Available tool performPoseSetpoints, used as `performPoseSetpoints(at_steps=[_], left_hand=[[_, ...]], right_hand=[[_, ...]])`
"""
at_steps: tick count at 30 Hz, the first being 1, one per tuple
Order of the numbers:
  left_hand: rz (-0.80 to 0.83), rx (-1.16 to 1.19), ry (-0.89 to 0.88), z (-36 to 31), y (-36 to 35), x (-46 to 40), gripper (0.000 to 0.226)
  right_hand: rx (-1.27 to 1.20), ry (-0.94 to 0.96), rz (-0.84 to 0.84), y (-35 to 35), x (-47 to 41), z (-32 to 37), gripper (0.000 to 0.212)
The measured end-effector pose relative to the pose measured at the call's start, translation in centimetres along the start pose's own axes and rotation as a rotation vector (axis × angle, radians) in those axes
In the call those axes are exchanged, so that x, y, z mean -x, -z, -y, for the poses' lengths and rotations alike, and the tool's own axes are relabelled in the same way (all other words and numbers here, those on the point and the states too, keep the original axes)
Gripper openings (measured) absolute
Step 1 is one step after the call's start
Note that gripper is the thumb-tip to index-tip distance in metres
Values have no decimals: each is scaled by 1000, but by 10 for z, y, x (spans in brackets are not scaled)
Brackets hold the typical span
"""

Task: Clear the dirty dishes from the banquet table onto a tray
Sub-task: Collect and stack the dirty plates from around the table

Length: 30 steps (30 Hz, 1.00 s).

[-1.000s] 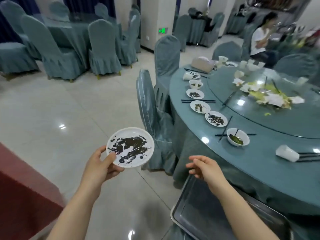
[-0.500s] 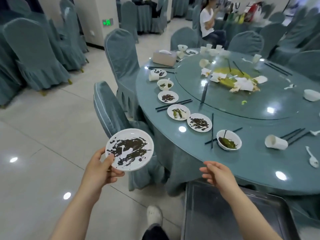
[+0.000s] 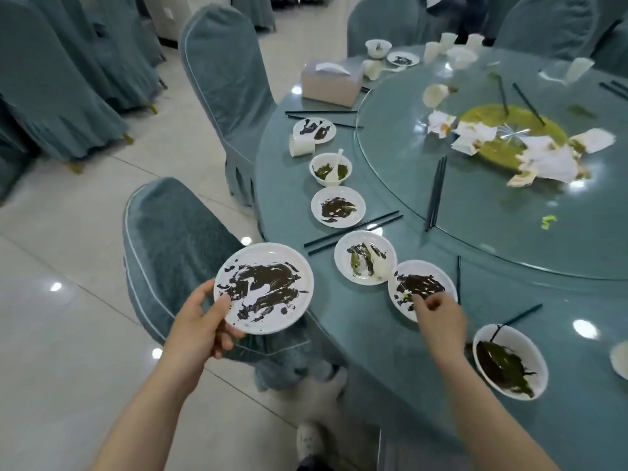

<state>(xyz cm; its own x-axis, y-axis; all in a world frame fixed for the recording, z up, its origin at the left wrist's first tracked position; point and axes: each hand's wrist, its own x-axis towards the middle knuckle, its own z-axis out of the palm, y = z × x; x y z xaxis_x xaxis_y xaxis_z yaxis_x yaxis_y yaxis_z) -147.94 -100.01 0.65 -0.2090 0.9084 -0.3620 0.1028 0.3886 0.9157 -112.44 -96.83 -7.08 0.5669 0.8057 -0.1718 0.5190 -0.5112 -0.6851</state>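
Plates (image 3: pixel 264 287): five; bowls (image 3: pixel 509 361): three.

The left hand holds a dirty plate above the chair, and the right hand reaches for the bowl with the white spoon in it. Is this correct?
Not quite. In the head view the right hand reaches for the nearest dirty plate on the table, and its fingers are at the plate's near rim. The bowl with the white spoon stands farther along the table edge, untouched. The rest is right: the left hand holds a dirty plate above the chair.
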Motion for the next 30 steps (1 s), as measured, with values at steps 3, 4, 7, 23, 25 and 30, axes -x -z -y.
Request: performPoseSetpoints(at_steps=[3, 4, 7, 23, 25, 30], left_hand=[[2, -6, 18, -4, -7, -20, 21], [2, -9, 21, -6, -9, -26, 21], [4, -19, 31, -9, -11, -40, 22], [197, 21, -7, -49, -12, -147, 19], [225, 26, -20, -55, -11, -166, 19], [241, 30, -14, -67, -21, -197, 18]], right_hand=[[43, 97, 108, -19, -20, 16, 14], [71, 132, 133, -26, -26, 21, 14], [159, 198, 175, -44, -45, 40, 28], [269, 161, 143, -48, -70, 69, 27], [248, 141, 77, -42, -72, 70, 27], [321, 77, 10, -34, -84, 59, 23]])
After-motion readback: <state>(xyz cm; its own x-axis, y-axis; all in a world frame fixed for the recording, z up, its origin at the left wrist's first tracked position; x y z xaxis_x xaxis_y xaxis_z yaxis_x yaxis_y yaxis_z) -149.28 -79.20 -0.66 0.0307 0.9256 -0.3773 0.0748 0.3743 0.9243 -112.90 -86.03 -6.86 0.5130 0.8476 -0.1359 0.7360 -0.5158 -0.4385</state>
